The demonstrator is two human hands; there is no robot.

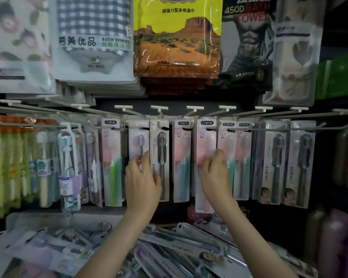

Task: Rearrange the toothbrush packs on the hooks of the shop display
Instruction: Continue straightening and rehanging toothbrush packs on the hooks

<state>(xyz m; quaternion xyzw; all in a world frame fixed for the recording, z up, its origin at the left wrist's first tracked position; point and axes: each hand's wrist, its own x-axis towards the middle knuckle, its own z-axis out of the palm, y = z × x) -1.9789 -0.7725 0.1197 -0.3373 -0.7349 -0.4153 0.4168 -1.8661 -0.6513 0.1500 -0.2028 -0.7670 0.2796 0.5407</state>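
A row of toothbrush packs hangs from white hooks (159, 107) across the dark display board. My left hand (142, 177) pinches the lower part of a pack with a purple-headed brush (138, 137), beside a pack holding a dark brush (160, 141). My right hand (216, 173) grips a pink pack marked SS (206, 137), which hangs lower than its neighbours. More pink and green SS packs (181, 157) hang between and to the right of my hands.
Bath towel packs (177, 37) hang above the hooks. A heap of loose toothbrush packs (169, 249) lies in a bin below my arms. Children's brush packs (66, 167) hang at the left, dark brush packs (275, 163) at the right.
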